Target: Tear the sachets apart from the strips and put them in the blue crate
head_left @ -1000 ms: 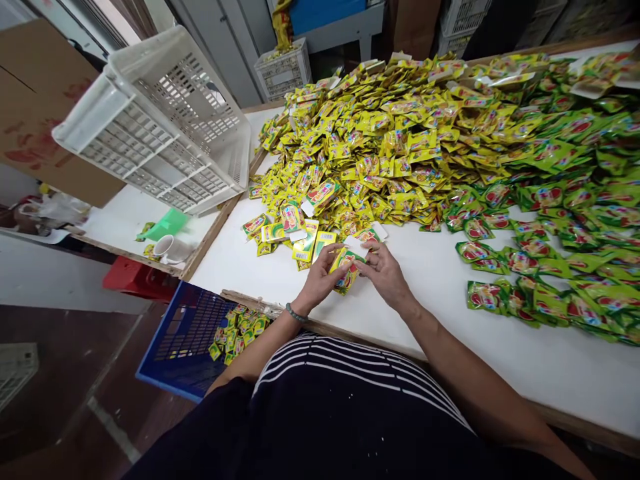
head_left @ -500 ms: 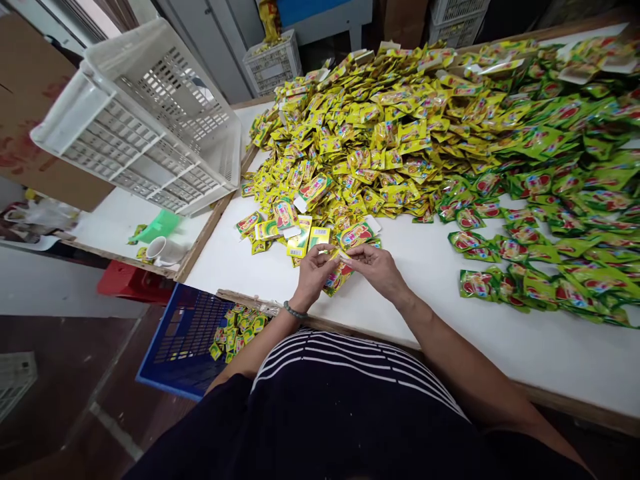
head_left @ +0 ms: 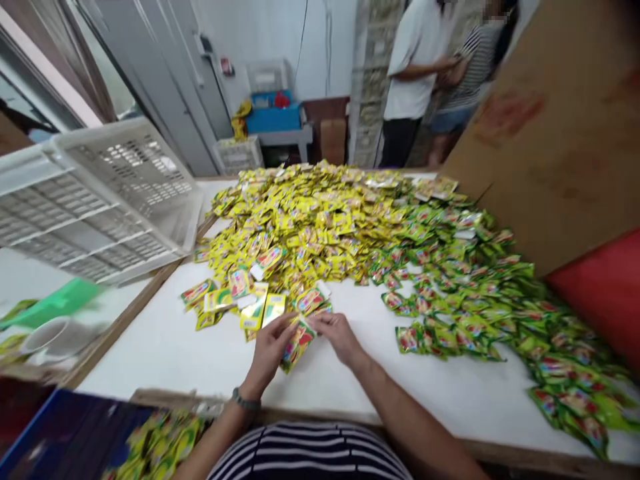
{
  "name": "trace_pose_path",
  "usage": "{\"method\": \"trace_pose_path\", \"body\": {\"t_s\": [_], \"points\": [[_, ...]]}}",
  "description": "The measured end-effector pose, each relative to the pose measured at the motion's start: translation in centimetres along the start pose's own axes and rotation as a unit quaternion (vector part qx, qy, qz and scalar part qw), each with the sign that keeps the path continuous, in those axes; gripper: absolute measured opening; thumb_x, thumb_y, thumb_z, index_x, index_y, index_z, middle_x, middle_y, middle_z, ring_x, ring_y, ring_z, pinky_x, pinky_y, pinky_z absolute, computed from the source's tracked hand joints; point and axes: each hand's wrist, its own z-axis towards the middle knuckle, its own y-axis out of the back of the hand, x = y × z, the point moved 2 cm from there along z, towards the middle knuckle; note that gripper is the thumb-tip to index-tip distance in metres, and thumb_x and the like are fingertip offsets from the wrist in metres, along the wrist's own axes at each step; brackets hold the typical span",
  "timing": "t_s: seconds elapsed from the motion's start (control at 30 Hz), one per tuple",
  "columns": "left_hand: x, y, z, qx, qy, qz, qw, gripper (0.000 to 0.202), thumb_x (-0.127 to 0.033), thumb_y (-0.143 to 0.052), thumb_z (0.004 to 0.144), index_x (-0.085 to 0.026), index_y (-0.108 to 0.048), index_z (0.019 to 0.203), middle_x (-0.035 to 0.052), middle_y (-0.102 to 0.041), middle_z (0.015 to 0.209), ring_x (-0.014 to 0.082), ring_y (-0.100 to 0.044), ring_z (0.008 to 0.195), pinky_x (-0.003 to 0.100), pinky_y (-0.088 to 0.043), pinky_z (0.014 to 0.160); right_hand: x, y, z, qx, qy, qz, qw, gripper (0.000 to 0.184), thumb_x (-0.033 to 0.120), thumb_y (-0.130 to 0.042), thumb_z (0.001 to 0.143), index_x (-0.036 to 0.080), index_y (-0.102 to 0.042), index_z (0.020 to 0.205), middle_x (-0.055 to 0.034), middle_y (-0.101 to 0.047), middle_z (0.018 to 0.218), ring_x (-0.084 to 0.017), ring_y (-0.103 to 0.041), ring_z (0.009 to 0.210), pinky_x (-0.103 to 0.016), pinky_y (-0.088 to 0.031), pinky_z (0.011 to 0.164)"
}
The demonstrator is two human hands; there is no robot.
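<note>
Just below frame centre, pack: one small yellow-and-green pack (head_left: pixel 298 345), tilted, over the white table (head_left: pixel 195 360).
Left hand (head_left: pixel 270 347): thumb and fingers pinched narrow on the pack's upper left side.
Right hand (head_left: pixel 341 337): fingertips drawn together at its upper right corner; how firmly, I cannot tell.
Good handling: probably best to steady the body with the left and press the top edge lightly and evenly, lest it crease.
Hidden: fingers cover that top edge, so whether a flap is tucked cannot be made out.
Cut off: blue crate (head_left: pixel 65 427), lower left; white crate (head_left: pixel 125 200), left edge.
Blurred: printing on the yellow packets (head_left: pixel 305 220), upper middle.
</note>
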Motion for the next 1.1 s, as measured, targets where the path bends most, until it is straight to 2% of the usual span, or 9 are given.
{"method": "trace_pose_path", "body": {"t_s": [0.13, 0.3, 0.37, 0.53, 0.7, 0.87, 1.0, 1.1], "points": [[0.2, 0.5, 0.5, 0.008, -0.035, 0.015, 0.999, 0.049, -0.049, -0.077, 0.070, -0.019, -0.074, 0.108, 0.0058, -0.074, 0.104, 0.0226, -0.066, 0.095, 0.032, -0.054, 0.085, 0.0, -0.5, 0.6, -0.016, 0.036, 0.000, 0.999, 0.031, 0.049, -0.073, 0.070, 0.019, -0.079, 0.075, -0.0020, -0.063, 0.065, -0.014, -0.046, 0.064, -0.026, -0.037, 0.058], [0.5, 1.3, 0.2, -0.018, -0.039, 0.012, 0.999, 0.057, -0.056, -0.077, 0.067, -0.019, -0.072, 0.111, 0.0028, -0.072, 0.078, 0.0193, -0.067, 0.077, 0.029, -0.055, 0.074, 0.2, -1.3, 0.2, 0.035, 0.100, -0.042, 0.993, 0.033, 0.051, -0.068, 0.077, 0.020, -0.080, 0.077, -0.0037, -0.065, 0.071, -0.017, -0.053, 0.072, -0.030, -0.042, 0.068], [0.5, 1.5, 0.2, -0.026, -0.025, -0.007, 0.999, 0.059, -0.057, -0.077, 0.066, -0.019, -0.072, 0.112, 0.0026, -0.072, 0.077, 0.0201, -0.068, 0.078, 0.030, -0.056, 0.074, 0.1, -1.8, 0.0, 0.044, 0.133, -0.064, 0.988, 0.033, 0.051, -0.063, 0.082, 0.023, -0.080, 0.084, -0.0044, -0.065, 0.076, -0.019, -0.055, 0.077, -0.031, -0.043, 0.071], [0.3, 1.3, 0.5, -0.027, 0.006, -0.035, 0.999, 0.065, -0.061, -0.079, 0.060, -0.019, -0.072, 0.110, 0.0046, -0.072, 0.082, 0.0241, -0.068, 0.086, 0.031, -0.056, 0.074, -0.4, -2.6, -0.3, 0.003, 0.176, -0.101, 0.979, 0.031, 0.050, -0.063, 0.084, 0.025, -0.079, 0.094, -0.0049, -0.066, 0.080, -0.020, -0.058, 0.079, -0.032, -0.046, 0.072], [0.0, 0.7, 0.7, -0.021, 0.002, -0.026, 0.999, 0.067, -0.062, -0.077, 0.062, -0.019, -0.069, 0.114, 0.0010, -0.066, 0.069, 0.0179, -0.063, 0.068, 0.027, -0.051, 0.064, -0.4, -2.9, -0.5, -0.037, 0.238, -0.122, 0.963, 0.029, 0.044, -0.063, 0.086, 0.026, -0.076, 0.106, -0.0079, -0.071, 0.100, -0.023, -0.063, 0.095, -0.037, -0.050, 0.084], [-0.7, 0.8, 0.3, -0.012, 0.007, 0.010, 1.000, 0.071, -0.067, -0.075, 0.059, -0.020, -0.071, 0.113, 0.0002, -0.061, 0.065, 0.0169, -0.059, 0.064, 0.027, -0.049, 0.062, -0.6, -3.3, -0.6, -0.032, 0.282, -0.163, 0.945, 0.027, 0.039, -0.060, 0.089, 0.027, -0.075, 0.108, -0.0075, -0.073, 0.099, -0.024, -0.065, 0.094, -0.040, -0.051, 0.087], [-1.3, 1.4, -0.6, -0.013, 0.004, 0.034, 0.999, 0.067, -0.065, -0.072, 0.064, -0.020, -0.072, 0.113, 0.0012, -0.062, 0.068, 0.0179, -0.058, 0.067, 0.027, -0.047, 0.063, -0.5, -3.4, -0.8, -0.005, 0.286, -0.184, 0.940, 0.029, 0.038, -0.058, 0.091, 0.027, -0.073, 0.112, -0.0076, -0.072, 0.103, -0.024, -0.064, 0.096, -0.040, -0.050, 0.087], [-1.4, 2.0, -1.0, -0.007, -0.004, 0.051, 0.999, 0.057, -0.061, -0.073, 0.064, -0.022, -0.075, 0.105, 0.0022, -0.064, 0.069, 0.0209, -0.061, 0.075, 0.029, -0.048, 0.068, -0.8, -3.5, -0.8, 0.049, 0.280, -0.220, 0.933, 0.027, 0.040, -0.054, 0.093, 0.028, -0.075, 0.104, -0.0057, -0.073, 0.093, -0.024, -0.063, 0.087, -0.040, -0.050, 0.081]]}}
